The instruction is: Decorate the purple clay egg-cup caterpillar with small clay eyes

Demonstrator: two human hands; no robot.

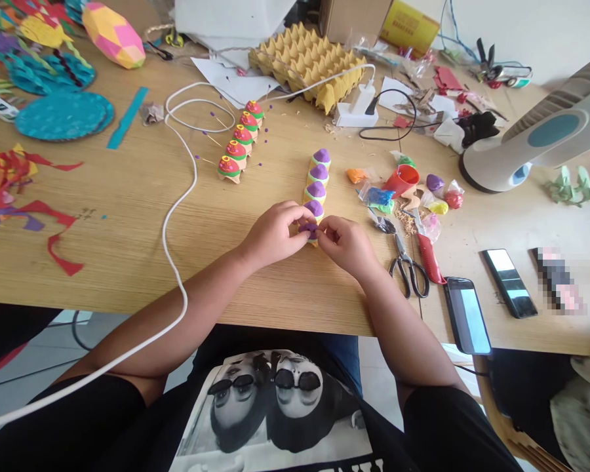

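A short egg-carton strip lies in front of me, its row of bumps coated in pale clay and capped with purple clay. My left hand curls round its nearest bump, thumb and fingers on either side of the purple cap. From the other side, my right hand pinches at the same cap with its fingertips closed. Whatever lies between those right fingertips is too small to make out. Farther left stands a second egg-carton strip, with red and green clay caps and yellow details.
Right of my hands lie scissors, a red-handled cutter, a red cup and bagged clay. Phones rest near the front edge. A white cable crosses at left; an egg tray sits behind.
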